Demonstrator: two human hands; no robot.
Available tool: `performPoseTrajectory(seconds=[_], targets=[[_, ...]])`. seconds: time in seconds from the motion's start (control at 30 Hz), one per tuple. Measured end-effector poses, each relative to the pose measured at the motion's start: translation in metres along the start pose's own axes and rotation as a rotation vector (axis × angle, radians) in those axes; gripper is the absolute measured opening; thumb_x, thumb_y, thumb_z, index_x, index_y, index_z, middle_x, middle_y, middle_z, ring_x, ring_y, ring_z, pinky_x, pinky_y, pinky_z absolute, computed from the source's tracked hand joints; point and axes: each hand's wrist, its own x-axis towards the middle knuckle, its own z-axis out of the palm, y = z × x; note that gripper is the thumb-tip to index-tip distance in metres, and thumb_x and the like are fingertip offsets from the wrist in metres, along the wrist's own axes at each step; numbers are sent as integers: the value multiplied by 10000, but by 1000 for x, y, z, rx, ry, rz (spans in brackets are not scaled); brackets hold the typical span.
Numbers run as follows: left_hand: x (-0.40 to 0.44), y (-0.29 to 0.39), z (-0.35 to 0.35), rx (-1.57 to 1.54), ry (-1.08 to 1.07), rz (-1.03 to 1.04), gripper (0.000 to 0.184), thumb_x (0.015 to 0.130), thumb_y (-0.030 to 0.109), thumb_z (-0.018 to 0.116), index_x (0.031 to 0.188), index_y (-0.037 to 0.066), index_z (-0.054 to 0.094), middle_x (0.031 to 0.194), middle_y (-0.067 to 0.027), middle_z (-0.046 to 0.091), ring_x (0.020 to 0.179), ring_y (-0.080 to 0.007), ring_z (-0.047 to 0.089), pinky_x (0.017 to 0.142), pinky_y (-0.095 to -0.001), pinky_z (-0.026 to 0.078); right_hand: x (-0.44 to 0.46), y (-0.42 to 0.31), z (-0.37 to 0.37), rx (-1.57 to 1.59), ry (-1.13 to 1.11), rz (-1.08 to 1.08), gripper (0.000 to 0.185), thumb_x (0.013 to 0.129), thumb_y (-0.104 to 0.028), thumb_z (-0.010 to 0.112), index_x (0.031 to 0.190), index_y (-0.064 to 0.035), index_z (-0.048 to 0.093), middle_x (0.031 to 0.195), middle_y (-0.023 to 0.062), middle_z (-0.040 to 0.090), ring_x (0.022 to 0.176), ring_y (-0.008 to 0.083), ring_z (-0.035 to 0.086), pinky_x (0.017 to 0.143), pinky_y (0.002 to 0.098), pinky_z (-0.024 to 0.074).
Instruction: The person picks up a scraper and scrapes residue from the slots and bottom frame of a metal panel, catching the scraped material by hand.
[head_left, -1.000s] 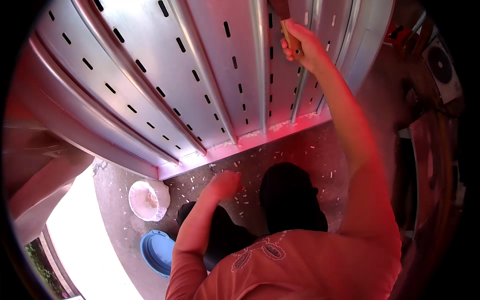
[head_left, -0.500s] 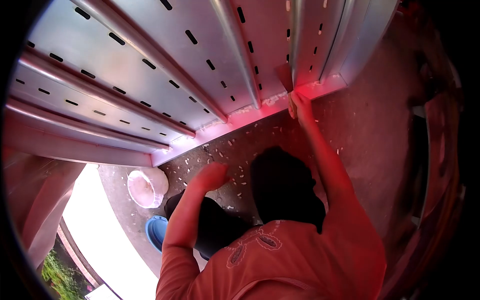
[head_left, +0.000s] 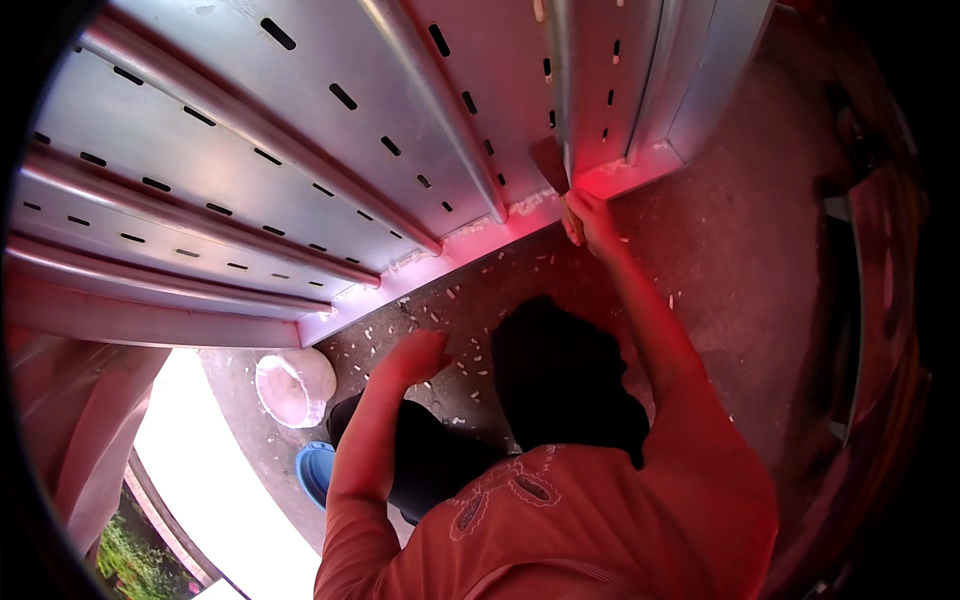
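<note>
Scraper [head_left: 548, 165] brought low
The right hand [head_left: 592, 222] has carried it down the metal panel [head_left: 505, 80] to near the bottom ledge [head_left: 470, 249].

The room is floored in bare grey-brown concrete [head_left: 740, 230], over which small pale fragments [head_left: 451, 294] are scattered. Much of the floor is tinged with red light, and the right side is left in deep shadow, where a dark structure [head_left: 875, 300] is too blurred to be identified. At the lower left, a broad strip [head_left: 220, 480] is bleached white by bright daylight; beyond it, green foliage [head_left: 140, 550] is seen outdoors, bordered by a narrow brownish ledge [head_left: 170, 522].
</note>
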Motion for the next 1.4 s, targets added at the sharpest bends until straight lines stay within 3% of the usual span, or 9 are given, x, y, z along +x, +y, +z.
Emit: performPoseTrajectory(seconds=[0.1, 0.17, 0.33, 0.53, 0.73, 0.93, 1.23, 1.37, 1.4], targets=[[1, 1, -2, 14, -11, 0, 350, 811, 309, 626, 1007, 22, 592, 900, -214, 624, 896, -388, 588, 769, -468, 465, 8, -4, 0, 4, 3, -170, 300, 952, -318, 475, 828, -50, 523, 547, 51, 486, 364, 121, 419, 336, 244, 294], [0, 1, -1, 15, -23, 7, 351, 810, 310, 626, 1009, 22, 592, 905, -214, 624, 896, -387, 589, 770, -469, 465, 21, -29, 9, 10, -10, -166, 322, 948, -341, 476, 806, -54, 518, 545, 50, 484, 361, 121, 416, 332, 244, 292], [-5, -4, 3, 4, 75, 54, 319, 810, 289, 620, 957, 7, 594, 892, -219, 628, 892, -386, 596, 764, -473, 474, 1, -21, 9, 106, -74, 94, 387, 947, -410, 441, 775, -68, 497, 529, 50, 478, 349, 125, 407, 330, 249, 295], [-8, 0, -1, -2, 32, 43, 303, 813, 285, 621, 924, 4, 593, 880, -214, 631, 887, -383, 599, 762, -478, 475, -9, -19, 11, 189, -98, 160, 424, 949, -440, 411, 783, -60, 502, 497, 48, 450, 331, 133, 391, 322, 250, 284], [-9, 0, 1, 15, 69, 55, 307, 816, 290, 623, 918, 2, 592, 867, -212, 633, 875, -388, 600, 757, -479, 474, -4, -18, 7, 127, -126, 80, 437, 946, -448, 413, 784, -53, 503, 499, 50, 452, 320, 135, 383, 311, 249, 272], [-13, 3, -3, 13, 61, 44, 317, 822, 302, 611, 925, 3, 589, 869, -214, 632, 873, -390, 600, 760, -481, 473, 0, -10, 5, 102, -18, 47, 389, 942, -402, 458, 778, -52, 503, 505, 44, 464, 329, 126, 387, 321, 243, 273], [5, 5, 6, 2, -11, 33, 303, 804, 281, 625, 921, 2, 602, 893, -221, 630, 898, -388, 596, 772, -480, 476, 22, -36, -3, -56, -124, -33, 367, 948, -378, 443, 792, -53, 512, 519, 40, 465, 344, 114, 384, 349, 236, 276], [10, 0, 7, 0, -14, 14, 305, 796, 268, 636, 935, -1, 598, 895, -225, 629, 897, -389, 596, 769, -480, 476, 20, -27, -9, -219, -28, -126, 271, 921, -279, 535, 784, -46, 523, 553, 15, 475, 412, 77, 413, 404, 214, 313], [9, 2, 5, -3, 2, 14, 305, 796, 265, 636, 940, 0, 595, 894, -224, 629, 897, -389, 596, 769, -480, 476, 18, -15, -20, -282, -92, -36, 168, 899, -209, 577, 871, -44, 591, 636, 13, 531, 502, 71, 483, 468, 204, 377]])
